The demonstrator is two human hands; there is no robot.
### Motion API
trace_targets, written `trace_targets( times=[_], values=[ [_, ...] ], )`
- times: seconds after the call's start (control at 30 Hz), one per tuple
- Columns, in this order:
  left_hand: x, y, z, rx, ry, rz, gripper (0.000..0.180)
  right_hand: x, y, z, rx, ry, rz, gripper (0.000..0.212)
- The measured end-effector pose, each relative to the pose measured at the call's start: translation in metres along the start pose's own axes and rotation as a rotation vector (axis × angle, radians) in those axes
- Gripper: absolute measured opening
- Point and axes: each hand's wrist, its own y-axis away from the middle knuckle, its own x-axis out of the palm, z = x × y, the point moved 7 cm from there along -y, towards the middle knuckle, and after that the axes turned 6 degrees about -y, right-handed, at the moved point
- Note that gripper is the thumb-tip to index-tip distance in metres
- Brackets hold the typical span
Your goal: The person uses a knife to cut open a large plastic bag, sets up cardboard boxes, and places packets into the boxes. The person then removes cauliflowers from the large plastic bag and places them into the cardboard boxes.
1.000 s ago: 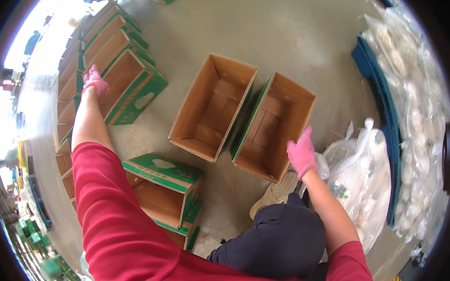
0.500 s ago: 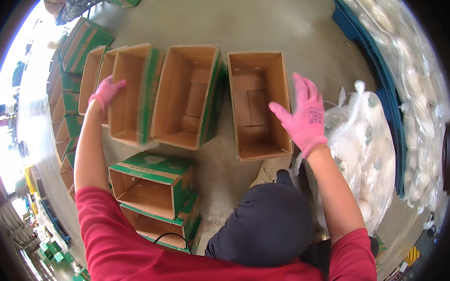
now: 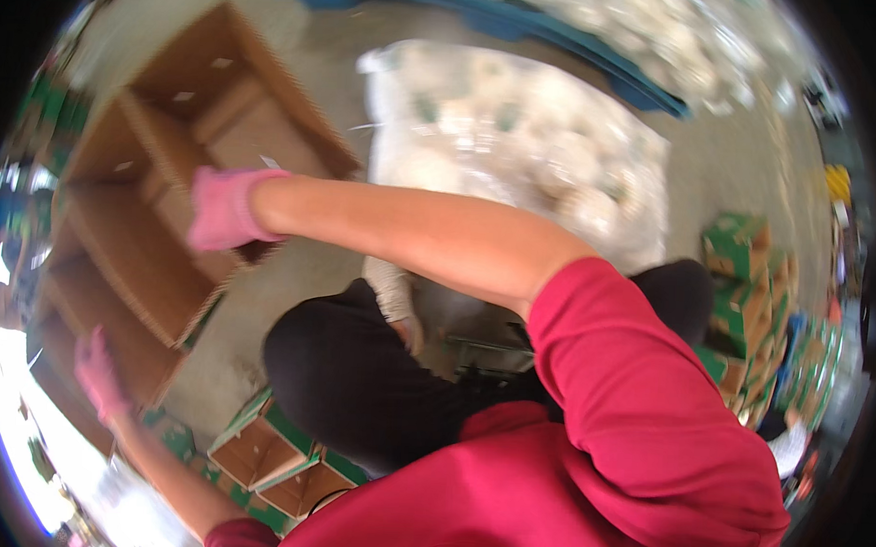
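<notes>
Cartons could be skewed by uneven pressure from left hand or right hand; finger spread cannot be determined.

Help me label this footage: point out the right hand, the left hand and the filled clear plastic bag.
Right hand (image 3: 225, 208), head view: middle of the pink glove.
Left hand (image 3: 101, 376), head view: middle of the blurred pink glove.
Clear plastic bag (image 3: 520, 122), head view: its see-through wall.

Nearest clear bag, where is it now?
In the head view, the clear bag is at upper centre, right of the open boxes, below the blue pallet.
</notes>
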Motion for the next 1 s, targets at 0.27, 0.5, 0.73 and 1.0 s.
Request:
trace_targets(
  times=[0.27, 0.5, 0.73, 1.0],
  values=[
    [-0.034, 0.112, -0.321, 0.721, 0.071, -0.041, 0.037, -0.199, 0.251, -0.004, -0.022, -0.116, -0.473, 0.046],
    [0.123, 0.377, -0.539, 1.235, -0.096, 0.167, 0.04, -0.226, 0.598, -0.138, 0.095, 0.102, -0.884, 0.026],
    [0.346, 0.726, -0.57, 1.802, -0.394, 0.441, 0.027, -0.002, 0.886, -0.293, 0.308, 0.172, -1.439, 0.037],
    [0.594, 0.859, -0.5, 1.944, -0.599, 0.955, 0.028, 0.121, 0.844, -0.44, 0.567, -1.292, -1.959, 0.025]
  ],
)
